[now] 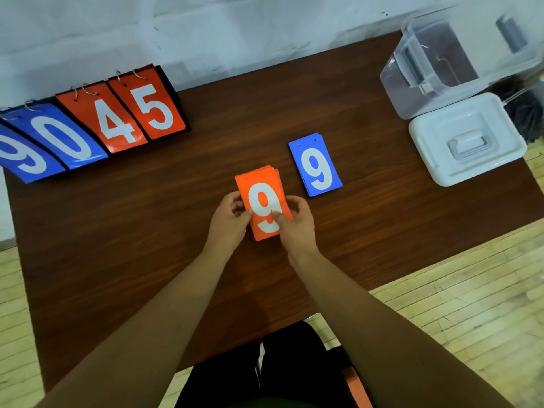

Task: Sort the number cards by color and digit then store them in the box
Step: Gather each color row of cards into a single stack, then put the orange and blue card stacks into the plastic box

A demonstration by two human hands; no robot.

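1. The orange stack (262, 189) of cards sits mid-table with a white "9" on top. Both hands are clamped on it: the left hand (229, 220) pinches the left edge and the right hand (298, 228) the right, with both thumbs on the top face. Can't tell if the near end is off the wood.
2. The card edges at the far end aren't quite flush. There are small punch holes near the top.
3. The blue stack (315, 166) lies flat just to the right with a narrow gap between. It's also topped with a white "9".
4. The table (147, 231) is dark woodgrain. There's lots of bare room left of the hands and in front of them, plus a strip between the blue stack and the lid.
5. The lid (471, 166) is white plastic with a recessed handle, close to the right edge. The clear box (435, 104) sits just behind it at the far corner, looking tilted.
6. The ring-bound scoreboard (88, 125) at far left reads blue "9 0" and orange "4 5".
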